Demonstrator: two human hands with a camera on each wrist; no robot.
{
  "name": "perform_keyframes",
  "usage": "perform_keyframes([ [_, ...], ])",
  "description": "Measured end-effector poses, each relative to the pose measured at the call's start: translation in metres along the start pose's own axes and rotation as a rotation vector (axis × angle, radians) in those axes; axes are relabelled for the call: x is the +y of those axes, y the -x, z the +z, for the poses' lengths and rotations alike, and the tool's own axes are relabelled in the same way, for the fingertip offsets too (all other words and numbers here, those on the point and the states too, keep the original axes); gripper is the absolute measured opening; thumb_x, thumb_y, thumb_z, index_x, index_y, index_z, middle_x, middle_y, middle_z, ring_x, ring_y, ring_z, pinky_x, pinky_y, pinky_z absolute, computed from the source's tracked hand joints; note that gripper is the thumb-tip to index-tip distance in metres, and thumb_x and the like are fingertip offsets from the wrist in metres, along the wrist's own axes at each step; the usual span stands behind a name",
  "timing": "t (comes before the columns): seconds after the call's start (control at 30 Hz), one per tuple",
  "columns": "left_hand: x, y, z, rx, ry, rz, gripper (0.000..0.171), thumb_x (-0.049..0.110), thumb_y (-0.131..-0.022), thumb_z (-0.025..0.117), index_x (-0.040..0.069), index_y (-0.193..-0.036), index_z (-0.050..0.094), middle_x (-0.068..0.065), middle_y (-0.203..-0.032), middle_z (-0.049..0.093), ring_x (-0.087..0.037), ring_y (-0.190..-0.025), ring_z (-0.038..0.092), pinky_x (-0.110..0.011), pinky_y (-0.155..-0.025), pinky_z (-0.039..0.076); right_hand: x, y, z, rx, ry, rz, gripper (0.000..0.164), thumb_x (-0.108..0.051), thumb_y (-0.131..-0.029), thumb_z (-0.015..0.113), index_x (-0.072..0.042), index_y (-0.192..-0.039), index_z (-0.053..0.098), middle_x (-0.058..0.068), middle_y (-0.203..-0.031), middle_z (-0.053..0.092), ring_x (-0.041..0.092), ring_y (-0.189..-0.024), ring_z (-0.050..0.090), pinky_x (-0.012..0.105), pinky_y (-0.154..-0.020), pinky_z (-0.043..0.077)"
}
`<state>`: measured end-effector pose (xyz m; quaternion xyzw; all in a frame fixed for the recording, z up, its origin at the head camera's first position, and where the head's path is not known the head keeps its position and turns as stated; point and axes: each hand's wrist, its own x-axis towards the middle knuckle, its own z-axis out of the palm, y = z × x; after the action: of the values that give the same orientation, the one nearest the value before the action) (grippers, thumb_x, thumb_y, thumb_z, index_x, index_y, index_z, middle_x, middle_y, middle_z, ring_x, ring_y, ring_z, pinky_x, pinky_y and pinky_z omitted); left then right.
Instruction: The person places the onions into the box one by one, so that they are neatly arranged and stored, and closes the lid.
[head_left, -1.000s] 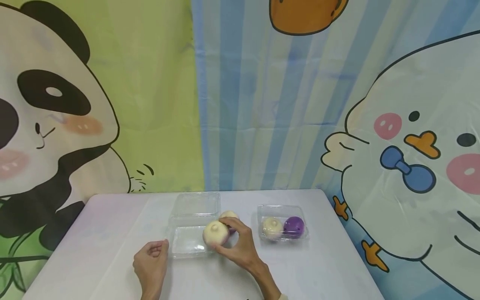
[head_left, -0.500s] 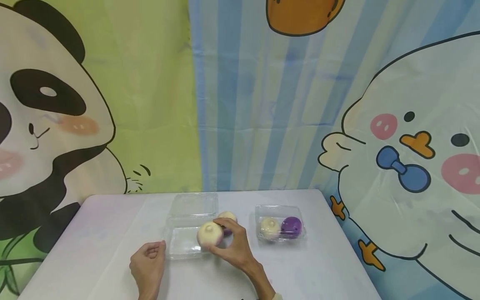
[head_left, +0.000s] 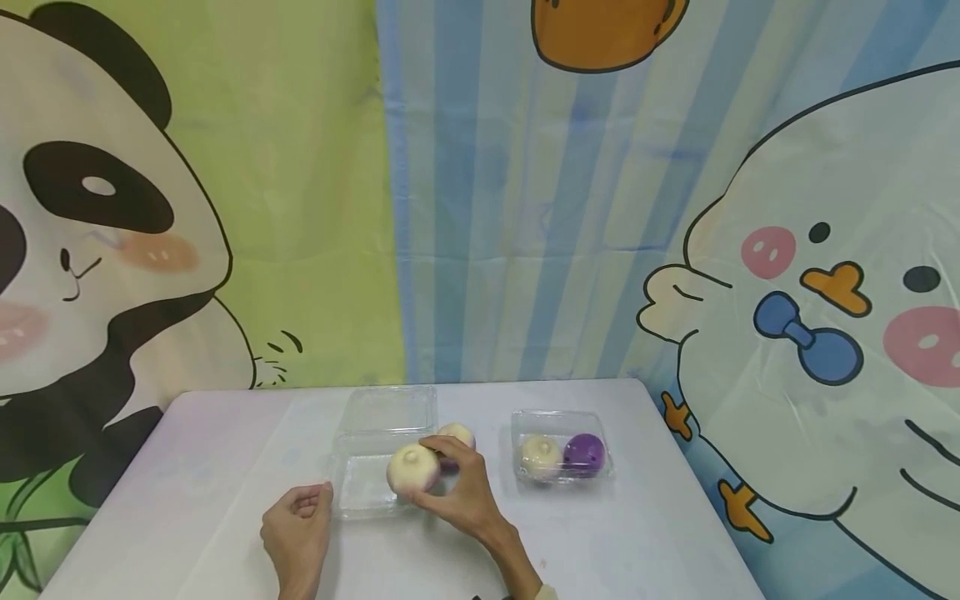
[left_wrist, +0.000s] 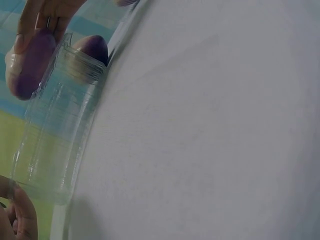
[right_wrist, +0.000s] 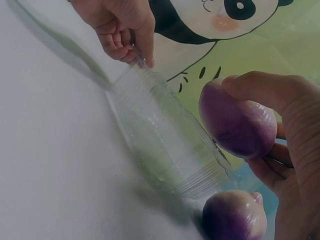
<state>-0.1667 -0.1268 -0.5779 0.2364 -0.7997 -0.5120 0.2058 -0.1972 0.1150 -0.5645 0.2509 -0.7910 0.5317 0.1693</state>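
Observation:
My right hand (head_left: 468,500) grips a round cream-and-purple turnip-like vegetable (head_left: 411,470) between thumb and fingers, raised over the right part of a clear plastic clamshell box (head_left: 360,502). Its cream side with a small nub faces up in the head view; the purple side shows in the right wrist view. The box stands open, its lid (head_left: 390,410) laid back. At the box's left front corner, my left hand (head_left: 297,533) pinches the rim, plain in the right wrist view. A second such vegetable (right_wrist: 234,216) sits beside the box's right end, partly hidden by my right hand in the head view.
A second clear plastic box (head_left: 562,423) stands at the right, with a cream vegetable (head_left: 540,456) and a purple one (head_left: 583,455) inside. The white table (head_left: 637,533) ends at a cartoon-printed curtain (head_left: 480,208) behind.
My right hand has carried the vegetable a little to the left over the open box. My left hand keeps its pinch on the box corner.

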Motion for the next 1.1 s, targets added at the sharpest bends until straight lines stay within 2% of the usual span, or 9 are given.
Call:
perform_keyframes([
  [0.13, 0.001, 0.0, -0.001, 0.005, 0.005, 0.005, 0.017, 0.005, -0.099, 0.073, -0.012, -0.099, 0.075, -0.027, -0.085, 0.077, -0.012, -0.059, 0.063, -0.013, -0.048, 0.045, 0.0, -0.001, 0.003, -0.006, 0.007, 0.012, 0.063, -0.025, -0.08, 0.099, -0.012, -0.135, 0.072, 0.003, -0.131, 0.076, 0.018, -0.122, 0.071, 0.032, -0.099, 0.066],
  [0.37, 0.0, 0.0, -0.002, -0.004, 0.008, 0.008, 0.016, 0.005, -0.1, 0.074, -0.011, -0.1, 0.075, -0.026, -0.086, 0.077, -0.01, -0.06, 0.064, -0.012, -0.05, 0.047, 0.001, -0.003, 0.007, 0.01, 0.049, -0.042, 0.063, -0.023, -0.077, 0.1, -0.008, -0.132, 0.074, 0.003, -0.129, 0.078, 0.017, -0.12, 0.073, 0.03, -0.104, 0.063],
  [0.47, 0.002, 0.0, -0.003, -0.006, 0.008, 0.012, 0.016, 0.006, -0.1, 0.074, -0.01, -0.101, 0.075, -0.026, -0.087, 0.077, -0.009, -0.061, 0.063, -0.011, -0.051, 0.048, 0.001, -0.003, 0.009, 0.007, 0.057, -0.037, 0.064, -0.024, -0.076, 0.1, -0.009, -0.132, 0.074, 0.002, -0.13, 0.079, 0.017, -0.122, 0.073, 0.031, -0.107, 0.061],
  [0.63, 0.004, 0.001, -0.004, -0.009, 0.008, 0.015, 0.017, 0.007, -0.1, 0.073, -0.01, -0.1, 0.075, -0.026, -0.086, 0.077, -0.01, -0.061, 0.064, -0.012, -0.051, 0.048, 0.001, -0.003, 0.011, -0.022, 0.035, 0.027, 0.063, -0.026, -0.077, 0.101, -0.014, -0.133, 0.074, -0.002, -0.132, 0.078, 0.02, -0.129, 0.071, 0.036, -0.117, 0.056],
  [0.93, 0.003, 0.001, -0.004, -0.004, 0.002, 0.026, 0.017, 0.008, -0.1, 0.074, -0.01, -0.099, 0.076, -0.025, -0.086, 0.078, -0.007, -0.06, 0.062, -0.012, -0.051, 0.048, 0.005, -0.01, 0.013, -0.063, 0.055, -0.02, 0.064, -0.028, -0.08, 0.099, -0.008, -0.135, 0.073, 0.0, -0.133, 0.079, 0.02, -0.129, 0.072, 0.037, -0.115, 0.058],
  [1.1, 0.003, 0.002, -0.004, -0.005, 0.005, 0.026, 0.016, 0.007, -0.1, 0.074, -0.009, -0.1, 0.076, -0.024, -0.086, 0.078, -0.007, -0.059, 0.062, -0.012, -0.051, 0.048, 0.006, -0.013, 0.015, -0.102, 0.061, 0.005, 0.065, -0.032, -0.08, 0.1, -0.011, -0.136, 0.073, -0.002, -0.134, 0.078, 0.017, -0.131, 0.071, 0.036, -0.116, 0.057],
])
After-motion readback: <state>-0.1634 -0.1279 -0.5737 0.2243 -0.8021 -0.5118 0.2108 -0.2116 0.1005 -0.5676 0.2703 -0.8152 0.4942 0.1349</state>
